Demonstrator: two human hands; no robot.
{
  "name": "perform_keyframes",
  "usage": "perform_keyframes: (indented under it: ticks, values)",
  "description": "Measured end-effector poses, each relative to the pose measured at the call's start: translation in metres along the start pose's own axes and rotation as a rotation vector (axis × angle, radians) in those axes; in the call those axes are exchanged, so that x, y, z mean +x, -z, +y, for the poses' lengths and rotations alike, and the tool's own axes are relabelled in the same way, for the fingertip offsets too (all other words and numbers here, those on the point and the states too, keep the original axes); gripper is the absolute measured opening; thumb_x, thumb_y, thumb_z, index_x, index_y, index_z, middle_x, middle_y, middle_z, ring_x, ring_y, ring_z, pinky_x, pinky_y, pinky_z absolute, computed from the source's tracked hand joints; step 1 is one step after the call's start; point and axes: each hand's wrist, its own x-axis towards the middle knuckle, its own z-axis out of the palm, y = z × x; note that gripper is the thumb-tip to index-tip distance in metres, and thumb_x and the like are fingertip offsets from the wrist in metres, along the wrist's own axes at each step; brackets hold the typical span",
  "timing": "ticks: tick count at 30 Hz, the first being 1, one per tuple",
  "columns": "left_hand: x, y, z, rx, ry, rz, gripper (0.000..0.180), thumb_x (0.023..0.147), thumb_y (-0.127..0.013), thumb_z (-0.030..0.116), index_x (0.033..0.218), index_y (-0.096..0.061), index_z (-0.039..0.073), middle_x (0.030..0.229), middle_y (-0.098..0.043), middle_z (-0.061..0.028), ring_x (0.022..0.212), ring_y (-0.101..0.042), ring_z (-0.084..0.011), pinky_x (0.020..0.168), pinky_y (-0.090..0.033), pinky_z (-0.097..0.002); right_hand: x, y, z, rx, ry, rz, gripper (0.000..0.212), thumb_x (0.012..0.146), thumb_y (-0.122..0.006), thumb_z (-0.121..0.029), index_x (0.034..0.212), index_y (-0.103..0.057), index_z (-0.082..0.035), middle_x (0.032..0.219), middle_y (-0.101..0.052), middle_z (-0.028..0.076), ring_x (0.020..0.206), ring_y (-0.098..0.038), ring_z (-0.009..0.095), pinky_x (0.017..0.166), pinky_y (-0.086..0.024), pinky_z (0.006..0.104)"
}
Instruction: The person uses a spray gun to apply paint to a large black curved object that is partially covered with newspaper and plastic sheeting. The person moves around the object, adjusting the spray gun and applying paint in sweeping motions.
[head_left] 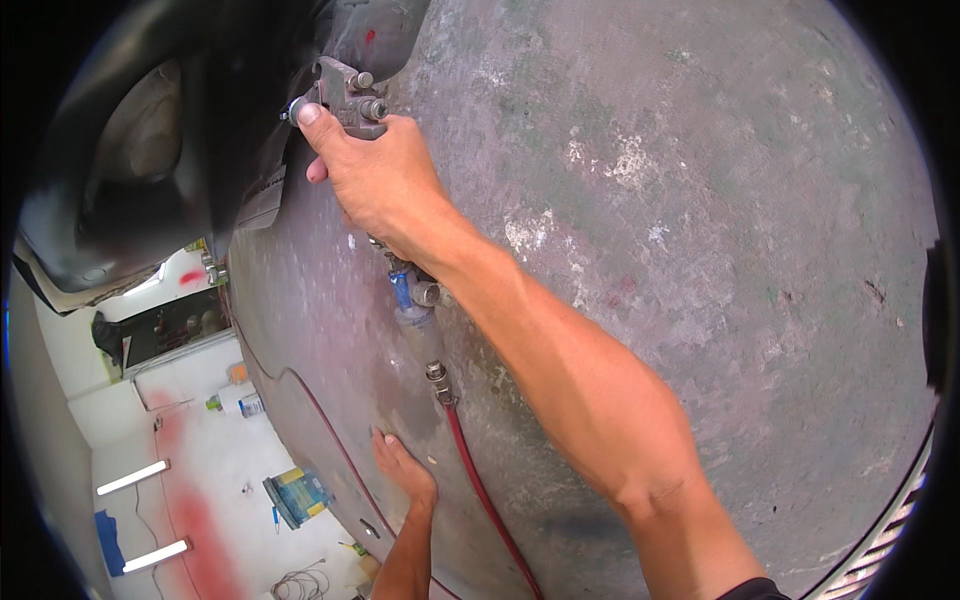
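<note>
My right hand (385, 175) reaches to the upper left and is wrapped round a metal spray gun (345, 98), thumb along its side near a round end piece. Most of the gun's handle is hidden by the palm. Below the hand hangs an inline air fitting (402, 288) with a blue part, leading through a metal coupling (437, 375) to a red air hose (480, 482). My left hand (405, 465) lies with fingers stretched against the mottled grey floor (700, 250), apart from the hose.
A glossy black car body panel (200, 130) fills the upper left, close to the spray gun. A thin dark red line (325, 420) runs along the floor. Beyond its left edge are a teal box (297, 497), light tubes (155, 556) and a red-stained white wall (200, 540).
</note>
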Motion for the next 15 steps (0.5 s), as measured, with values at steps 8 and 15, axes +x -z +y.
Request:
perform_keyframes:
  ticks: [8, 15]
  values:
    - [0.0, -0.001, -0.002, 0.008, 0.029, -0.014, 0.063, 0.118, -0.037, 0.044, 0.166, -0.042, 0.002, 0.171, -0.037, -0.0239, 0.159, -0.029, -0.0397, 0.132, -0.017, -0.049, 0.021, 0.011, -0.009, 0.121, 0.148, 0.038, 0.049, 0.103, -0.075, -0.048, 0.099, -0.067, 0.0, 0.077, -0.066, 0.007, 0.055, -0.053, 0.012, 0.049, -0.048, 0.0323]
    - [-0.002, 0.004, 0.003, 0.016, 0.035, -0.008, 0.064, 0.118, -0.036, 0.044, 0.165, -0.042, 0.001, 0.17, -0.038, -0.0248, 0.158, -0.03, -0.0405, 0.131, -0.018, -0.0495, 0.034, 0.023, -0.053, 0.105, 0.3, 0.148, 0.049, 0.105, -0.071, -0.049, 0.086, -0.071, -0.004, 0.07, -0.066, 0.004, 0.054, -0.054, 0.015, 0.049, -0.042, 0.0355]
